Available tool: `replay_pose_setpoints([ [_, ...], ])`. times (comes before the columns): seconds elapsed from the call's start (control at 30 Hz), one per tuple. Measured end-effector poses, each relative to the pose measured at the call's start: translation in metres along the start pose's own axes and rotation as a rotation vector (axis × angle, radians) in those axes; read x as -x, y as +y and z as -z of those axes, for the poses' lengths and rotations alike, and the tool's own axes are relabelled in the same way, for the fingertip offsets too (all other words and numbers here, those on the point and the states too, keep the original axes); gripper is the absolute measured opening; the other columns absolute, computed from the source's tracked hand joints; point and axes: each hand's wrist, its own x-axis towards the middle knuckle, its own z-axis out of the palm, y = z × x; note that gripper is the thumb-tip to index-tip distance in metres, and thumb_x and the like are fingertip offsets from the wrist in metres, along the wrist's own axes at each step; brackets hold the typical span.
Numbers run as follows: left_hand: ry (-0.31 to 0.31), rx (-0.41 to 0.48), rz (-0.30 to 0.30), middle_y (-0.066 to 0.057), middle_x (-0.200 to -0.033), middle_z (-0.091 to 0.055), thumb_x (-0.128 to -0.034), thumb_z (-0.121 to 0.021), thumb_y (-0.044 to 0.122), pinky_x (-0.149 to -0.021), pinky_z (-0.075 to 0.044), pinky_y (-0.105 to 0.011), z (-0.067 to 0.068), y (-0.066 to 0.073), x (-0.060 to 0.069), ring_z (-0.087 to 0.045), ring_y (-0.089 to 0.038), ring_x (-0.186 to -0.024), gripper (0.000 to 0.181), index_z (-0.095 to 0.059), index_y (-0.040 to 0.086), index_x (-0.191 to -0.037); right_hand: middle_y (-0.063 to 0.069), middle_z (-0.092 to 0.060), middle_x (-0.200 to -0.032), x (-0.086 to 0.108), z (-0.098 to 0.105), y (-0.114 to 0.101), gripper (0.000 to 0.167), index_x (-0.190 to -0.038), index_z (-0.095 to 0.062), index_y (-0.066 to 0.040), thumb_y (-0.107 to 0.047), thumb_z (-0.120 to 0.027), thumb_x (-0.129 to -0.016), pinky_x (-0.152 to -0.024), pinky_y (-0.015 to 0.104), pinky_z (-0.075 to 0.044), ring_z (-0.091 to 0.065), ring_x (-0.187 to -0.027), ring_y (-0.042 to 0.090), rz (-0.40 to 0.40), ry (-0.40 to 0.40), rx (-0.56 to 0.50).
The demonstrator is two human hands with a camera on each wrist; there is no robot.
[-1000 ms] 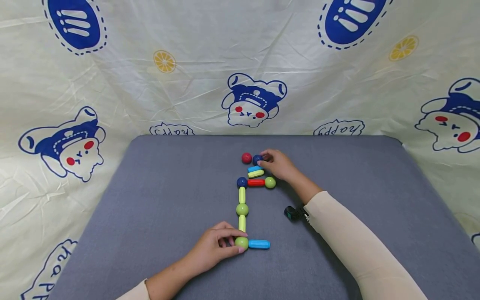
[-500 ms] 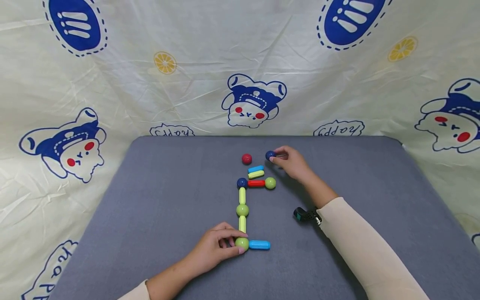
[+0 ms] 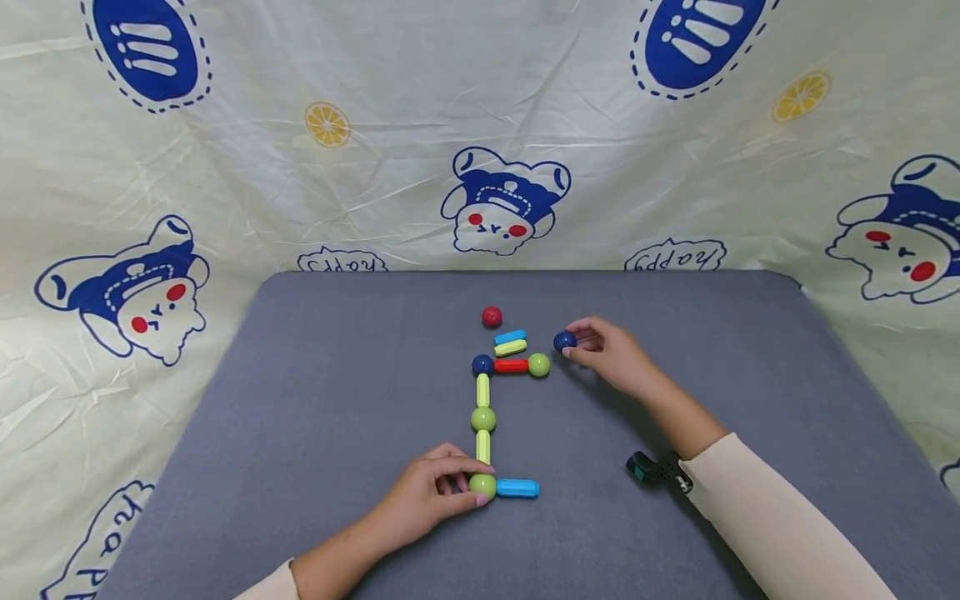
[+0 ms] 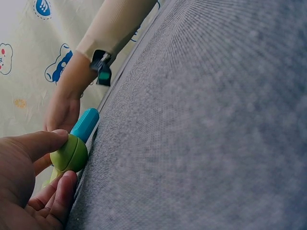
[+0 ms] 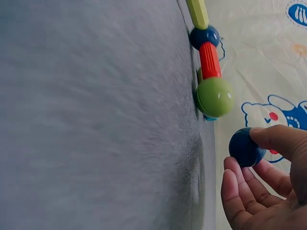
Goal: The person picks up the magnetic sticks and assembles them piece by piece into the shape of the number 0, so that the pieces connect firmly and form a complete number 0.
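My left hand [image 3: 431,492] grips the green ball [image 3: 482,486] at the near end of a chain of rods and balls; a light-blue rod [image 3: 517,488] joins it on the right. Two yellow-green rods [image 3: 483,391] and a middle green ball [image 3: 483,419] lead up to a blue ball [image 3: 482,365], from which a red rod [image 3: 512,366] runs to another green ball [image 3: 538,365]. Right of that end, my right hand [image 3: 617,358] pinches a separate dark blue ball [image 3: 565,342]. The right wrist view shows this blue ball [image 5: 245,147] between thumb and fingers.
Behind the red rod lie a loose blue rod [image 3: 510,337] and a loose yellow-green rod [image 3: 511,348], side by side. Farther back sits a red ball [image 3: 492,317]. A grey cloth covers the table [image 3: 337,375], and a printed curtain [image 3: 405,192] hangs behind it.
My right hand has carried the dark blue ball away from beside the red ball, first rightward, then nearer and farther right. My left hand keeps its grip, and the chain has stayed in place.
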Motion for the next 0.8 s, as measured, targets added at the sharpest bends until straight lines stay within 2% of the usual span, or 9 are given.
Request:
replay_pose_setpoints([
  [0.17,0.004,-0.003,-0.007,0.003,-0.098,-0.063,-0.0872,-0.081,0.028,-0.071,-0.050,-0.020,0.000,-0.001,0.000,-0.059,-0.007,-0.084,0.029,-0.077,0.024,-0.115,0.017,-0.065,-0.128,0.027,-0.003,-0.001,0.043,-0.137,-0.061,-0.009,-0.021,-0.069,-0.097,-0.080,0.034,-0.054,-0.066,-0.109,0.030,0.053,-0.034,0.042],
  [0.33,0.001,-0.008,-0.006,0.003,-0.097,-0.062,-0.0873,-0.081,0.029,-0.070,-0.050,-0.020,0.000,-0.001,0.001,-0.058,-0.005,-0.083,0.028,-0.077,0.025,-0.115,0.012,-0.066,-0.120,0.053,-0.009,-0.002,0.039,-0.131,-0.066,-0.012,-0.024,-0.073,-0.095,-0.081,0.033,-0.054,-0.066,-0.101,0.022,0.103,-0.075,0.065],
  [0.53,-0.003,-0.009,0.010,0.004,-0.096,-0.061,-0.0880,-0.080,0.029,-0.070,-0.050,-0.020,0.000,-0.001,0.000,-0.057,-0.004,-0.082,0.028,-0.077,0.024,-0.116,0.007,-0.065,-0.113,0.079,-0.017,-0.006,0.037,-0.127,-0.066,-0.012,-0.021,-0.075,-0.092,-0.077,0.024,-0.054,-0.064,-0.095,0.014,0.105,-0.196,0.042],
  [0.8,0.000,-0.014,0.014,0.003,-0.095,-0.061,-0.0883,-0.080,0.030,-0.071,-0.050,-0.020,0.000,0.000,0.000,-0.058,-0.005,-0.083,0.027,-0.077,0.024,-0.115,-0.005,-0.068,-0.106,0.105,-0.023,-0.014,0.033,-0.122,-0.067,-0.019,-0.029,-0.076,-0.092,-0.083,0.025,-0.054,-0.063,-0.096,0.009,0.131,-0.340,0.056],
])
